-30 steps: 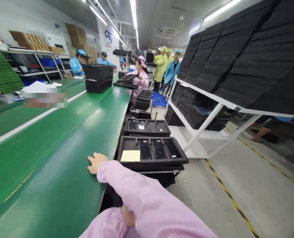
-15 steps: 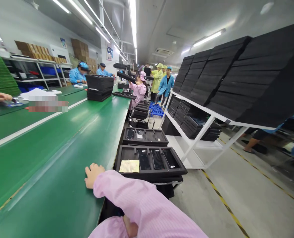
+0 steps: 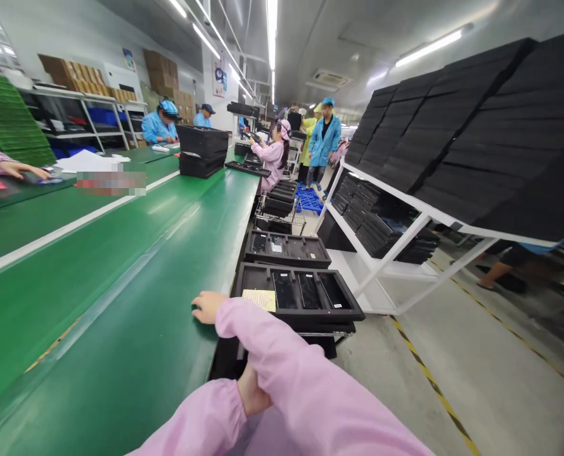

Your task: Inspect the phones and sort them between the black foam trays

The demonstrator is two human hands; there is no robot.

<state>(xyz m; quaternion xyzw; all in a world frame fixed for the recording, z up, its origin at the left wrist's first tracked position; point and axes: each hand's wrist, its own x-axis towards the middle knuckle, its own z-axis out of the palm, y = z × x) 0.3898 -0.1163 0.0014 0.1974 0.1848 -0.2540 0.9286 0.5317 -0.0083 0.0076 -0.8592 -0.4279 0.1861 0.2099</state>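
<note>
My right hand [image 3: 208, 307] rests on the green work surface [image 3: 163, 323] by its edge, fingers loosely apart and nothing seen in them. Beside its wrist stands a black foam tray [image 3: 253, 275] holding several dark flat screen panels [image 3: 309, 290] and a yellow note with rows of marks [image 3: 260, 299]. My left hand [image 3: 255, 391] is tucked under my right forearm in its pink sleeve. That sleeve covers the left fingers, so what they do is hidden.
A second black tray [image 3: 289, 248] lies behind the first. Black trays are stacked on a white rack [image 3: 405, 244] at the right. Farther along the bench is another stack [image 3: 203, 152], near a co-worker in pink [image 3: 272, 155]. Another person's hand [image 3: 25, 171] is at far left.
My right hand has drawn in closer to the bench edge, its fingers less spread. More of my left hand and sleeve shows. The pink-clad co-worker's raised black tray is lower.
</note>
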